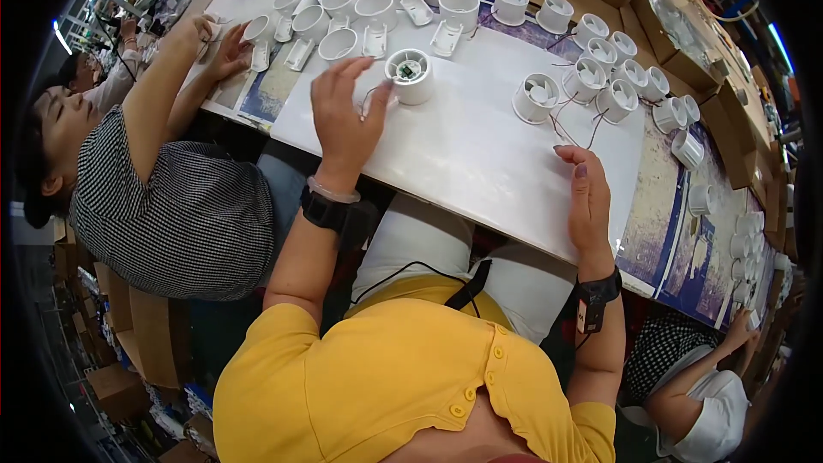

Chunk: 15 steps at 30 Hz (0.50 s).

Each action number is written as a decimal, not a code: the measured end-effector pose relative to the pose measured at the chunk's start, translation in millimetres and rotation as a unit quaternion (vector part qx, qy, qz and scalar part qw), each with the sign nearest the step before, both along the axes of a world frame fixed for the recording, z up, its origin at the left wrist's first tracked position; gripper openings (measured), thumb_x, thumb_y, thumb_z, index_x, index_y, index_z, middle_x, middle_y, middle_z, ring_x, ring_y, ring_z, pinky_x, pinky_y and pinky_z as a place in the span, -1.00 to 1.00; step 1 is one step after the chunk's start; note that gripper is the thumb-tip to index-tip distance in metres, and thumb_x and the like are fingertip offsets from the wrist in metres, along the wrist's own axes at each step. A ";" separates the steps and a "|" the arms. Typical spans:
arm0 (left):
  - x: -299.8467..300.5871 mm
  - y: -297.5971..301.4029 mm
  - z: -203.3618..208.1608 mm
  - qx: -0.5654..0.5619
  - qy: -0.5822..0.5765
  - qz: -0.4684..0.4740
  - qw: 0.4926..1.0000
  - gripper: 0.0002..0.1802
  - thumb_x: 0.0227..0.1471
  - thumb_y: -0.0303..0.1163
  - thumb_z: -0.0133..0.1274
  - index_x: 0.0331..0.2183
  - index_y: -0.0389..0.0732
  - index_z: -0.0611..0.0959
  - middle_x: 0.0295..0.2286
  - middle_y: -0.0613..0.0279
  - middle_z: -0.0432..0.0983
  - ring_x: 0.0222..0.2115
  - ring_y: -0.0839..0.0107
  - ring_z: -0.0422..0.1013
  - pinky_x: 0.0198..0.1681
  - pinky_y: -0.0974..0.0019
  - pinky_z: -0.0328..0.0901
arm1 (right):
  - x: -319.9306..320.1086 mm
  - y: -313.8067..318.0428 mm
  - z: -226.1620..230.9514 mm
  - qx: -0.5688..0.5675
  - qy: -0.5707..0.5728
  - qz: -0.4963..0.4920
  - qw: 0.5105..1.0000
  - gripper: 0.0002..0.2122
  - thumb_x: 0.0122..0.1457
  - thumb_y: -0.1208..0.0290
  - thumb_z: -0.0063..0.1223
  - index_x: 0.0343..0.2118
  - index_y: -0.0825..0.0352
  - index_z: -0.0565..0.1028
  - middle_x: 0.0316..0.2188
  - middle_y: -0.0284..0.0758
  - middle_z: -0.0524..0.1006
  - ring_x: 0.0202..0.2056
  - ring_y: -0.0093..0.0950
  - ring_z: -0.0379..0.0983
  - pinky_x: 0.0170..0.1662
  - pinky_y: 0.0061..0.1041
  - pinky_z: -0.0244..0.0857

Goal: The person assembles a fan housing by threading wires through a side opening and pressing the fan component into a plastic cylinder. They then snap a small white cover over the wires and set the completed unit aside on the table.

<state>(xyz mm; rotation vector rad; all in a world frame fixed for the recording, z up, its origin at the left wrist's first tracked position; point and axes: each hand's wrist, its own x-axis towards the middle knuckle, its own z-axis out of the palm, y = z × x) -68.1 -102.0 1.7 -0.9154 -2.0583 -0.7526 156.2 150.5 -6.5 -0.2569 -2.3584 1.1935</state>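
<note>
Head — left hand [345, 124] beside white housing [415, 93] — right hand [589, 206] over tabletop [467, 159]

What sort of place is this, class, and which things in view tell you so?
Probably a factory assembly workshop: many similar white cups stand on a long table, cardboard boxes line its far right, and co-workers sit along it.

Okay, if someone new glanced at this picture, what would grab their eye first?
Probably the bright yellow shirt, filling the bottom middle. Next, the single white cup with a green part inside, just right of the left hand. Then the cluster of white fans, trailing thin wires, beyond the right hand.
</note>
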 end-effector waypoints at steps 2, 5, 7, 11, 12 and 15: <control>-14.9 -9.2 -7.6 0.000 -0.019 0.047 0.999 -0.46 -0.08 -0.31 0.25 -0.05 -0.25 0.47 -0.25 0.08 0.50 -0.23 0.10 0.45 -0.17 0.12 0.34 | 0.8 -0.7 0.6 -0.004 0.000 -0.002 1.000 -0.63 0.39 0.25 -0.39 -0.12 0.44 0.43 -0.18 -0.26 0.48 -0.08 -0.44 0.36 0.07 -0.49 0.15; -32.1 -21.2 -12.4 -0.001 -0.051 0.152 0.987 -0.35 -0.07 -0.22 0.23 0.03 -0.27 0.39 -0.25 0.04 0.50 -0.20 0.04 0.44 -0.13 0.09 0.33 | -1.2 -2.1 1.6 -0.012 0.005 0.003 1.000 -0.63 0.39 0.25 -0.39 -0.13 0.44 0.43 -0.19 -0.26 0.48 -0.09 -0.44 0.37 0.06 -0.49 0.16; -38.0 -23.4 -7.1 -0.002 -0.272 0.157 0.949 -0.28 -0.06 -0.14 0.20 0.06 -0.29 0.35 -0.17 0.00 0.48 -0.10 0.07 0.40 -0.05 0.15 0.29 | -0.4 -1.9 1.0 -0.017 0.004 0.006 1.000 -0.62 0.40 0.24 -0.40 -0.13 0.45 0.43 -0.20 -0.27 0.49 -0.11 -0.44 0.38 0.05 -0.49 0.17; -49.9 -28.3 0.8 -0.035 -0.398 0.171 0.900 -0.23 -0.05 -0.09 0.17 0.08 -0.34 0.32 -0.11 -0.07 0.46 -0.05 0.07 0.38 -0.01 0.17 0.27 | 0.2 -3.4 2.2 -0.047 -0.011 0.001 0.999 -0.65 0.39 0.27 -0.37 -0.13 0.44 0.43 -0.20 -0.27 0.50 -0.11 -0.45 0.39 0.05 -0.50 0.18; -53.3 -28.0 0.2 -0.051 -0.408 0.174 0.895 -0.23 -0.05 -0.08 0.16 0.08 -0.36 0.31 -0.10 -0.09 0.46 -0.04 0.06 0.39 0.00 0.16 0.27 | 2.3 -2.5 2.5 -0.060 -0.017 -0.007 0.998 -0.67 0.38 0.29 -0.35 -0.12 0.44 0.43 -0.20 -0.27 0.50 -0.11 -0.46 0.39 0.05 -0.50 0.19; -49.5 -37.9 -15.6 -0.021 -0.266 0.167 0.949 -0.29 -0.01 -0.14 0.12 0.07 -0.38 0.33 -0.09 -0.15 0.45 -0.10 0.04 0.43 -0.05 0.14 0.31 | 0.2 -2.2 8.9 -0.027 -0.012 -0.029 0.999 -0.75 0.33 0.36 -0.23 -0.12 0.42 0.44 -0.21 -0.24 0.50 -0.12 -0.42 0.40 0.03 -0.49 0.20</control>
